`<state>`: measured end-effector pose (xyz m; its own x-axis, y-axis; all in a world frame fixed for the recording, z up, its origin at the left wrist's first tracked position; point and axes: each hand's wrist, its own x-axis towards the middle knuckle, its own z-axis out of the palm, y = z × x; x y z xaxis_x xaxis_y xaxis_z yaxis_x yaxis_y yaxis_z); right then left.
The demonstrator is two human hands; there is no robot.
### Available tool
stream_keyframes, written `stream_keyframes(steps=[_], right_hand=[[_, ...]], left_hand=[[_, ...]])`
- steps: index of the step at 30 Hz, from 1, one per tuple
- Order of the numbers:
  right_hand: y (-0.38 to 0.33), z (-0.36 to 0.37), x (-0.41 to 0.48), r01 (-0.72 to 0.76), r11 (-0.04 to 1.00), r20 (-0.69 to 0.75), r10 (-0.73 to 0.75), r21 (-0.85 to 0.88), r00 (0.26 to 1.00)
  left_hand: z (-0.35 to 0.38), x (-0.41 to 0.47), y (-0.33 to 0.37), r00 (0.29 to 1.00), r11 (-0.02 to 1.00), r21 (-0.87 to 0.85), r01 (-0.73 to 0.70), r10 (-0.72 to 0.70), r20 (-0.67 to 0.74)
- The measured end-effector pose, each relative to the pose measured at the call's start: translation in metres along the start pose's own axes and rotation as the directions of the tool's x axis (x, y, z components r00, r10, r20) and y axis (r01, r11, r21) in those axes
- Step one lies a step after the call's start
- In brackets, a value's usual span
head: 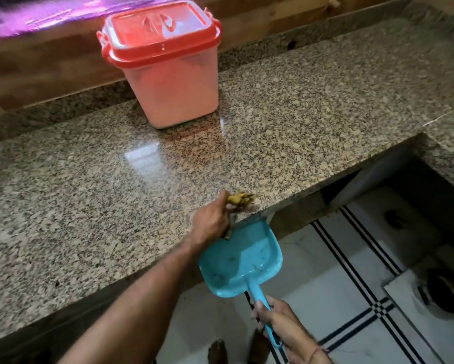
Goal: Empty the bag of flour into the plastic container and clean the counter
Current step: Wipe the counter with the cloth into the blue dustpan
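Two hands: both at the counter [115, 206] edge.
Left hand [212, 219]: clenched round a yellow wad [240, 198], cloth or brush unclear, to push dirt off.
Right hand [278, 324]: grips the dustpan [241, 261] handle, pan under the edge to catch.
Container [165, 74]: lidded, at the back.

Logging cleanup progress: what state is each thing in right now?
plastic container: upright on the counter, red lid on.
dustpan: held just below the counter edge, a few specks inside.
yellowish cleaning item: at the counter edge, blurred; cloth or brush unclear.
left hand: grips the yellowish cleaning item.
right hand: grips the dustpan handle.
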<state>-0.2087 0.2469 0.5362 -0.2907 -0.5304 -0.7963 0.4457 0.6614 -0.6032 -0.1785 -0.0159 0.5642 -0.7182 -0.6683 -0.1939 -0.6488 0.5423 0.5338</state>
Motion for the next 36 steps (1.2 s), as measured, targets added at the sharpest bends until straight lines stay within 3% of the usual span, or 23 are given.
stream_keyframes(steps=[2,5,7,10,13,15,21,25,28,32,36], right_hand=[[-0.002,0.004,0.000,0.009,1.000,-0.002,-0.009,0.010,1.000],[-0.001,0.007,-0.006,0.032,0.999,-0.008,-0.032,0.006,0.999],[0.002,0.006,-0.009,0.055,0.998,-0.011,-0.055,-0.006,0.998],[0.005,0.003,-0.014,0.059,0.998,-0.014,-0.059,0.005,0.998],[0.009,0.006,-0.020,0.041,0.998,-0.036,-0.039,0.043,0.999],[0.012,0.007,-0.024,0.045,0.997,-0.046,-0.042,0.055,0.998],[0.010,0.018,-0.026,0.085,0.994,-0.064,-0.081,0.066,0.995],[-0.003,0.034,-0.022,0.093,0.990,-0.054,-0.088,0.104,0.995],[-0.007,0.041,-0.023,0.115,0.986,-0.050,-0.109,0.121,0.993],[-0.006,0.038,-0.027,0.108,0.989,-0.053,-0.102,0.103,0.993],[-0.003,0.032,-0.027,0.123,0.987,-0.071,-0.116,0.100,0.991]], left_hand=[[0.010,0.013,0.015,0.998,0.999,-0.028,-0.034,0.035,0.045],[-0.004,0.030,0.006,0.997,0.968,-0.247,-0.033,0.048,0.055],[-0.018,0.038,-0.009,0.998,0.984,-0.176,-0.036,0.043,0.036],[-0.018,0.033,-0.011,0.974,0.985,0.063,-0.158,0.145,0.174],[-0.011,0.025,-0.004,0.945,0.976,0.017,-0.217,0.206,0.255],[-0.014,0.021,-0.010,0.945,0.978,-0.077,-0.193,0.206,0.253],[-0.012,0.007,-0.031,0.975,0.992,-0.077,-0.101,0.115,0.193],[-0.004,-0.031,-0.022,0.988,0.987,0.045,-0.155,0.154,0.030],[0.009,-0.066,-0.010,0.959,0.950,0.151,-0.272,0.254,0.129],[0.002,-0.067,-0.002,0.979,0.978,-0.070,-0.199,0.201,0.026],[-0.036,-0.040,-0.003,0.985,0.937,-0.313,-0.154,0.120,-0.124]])
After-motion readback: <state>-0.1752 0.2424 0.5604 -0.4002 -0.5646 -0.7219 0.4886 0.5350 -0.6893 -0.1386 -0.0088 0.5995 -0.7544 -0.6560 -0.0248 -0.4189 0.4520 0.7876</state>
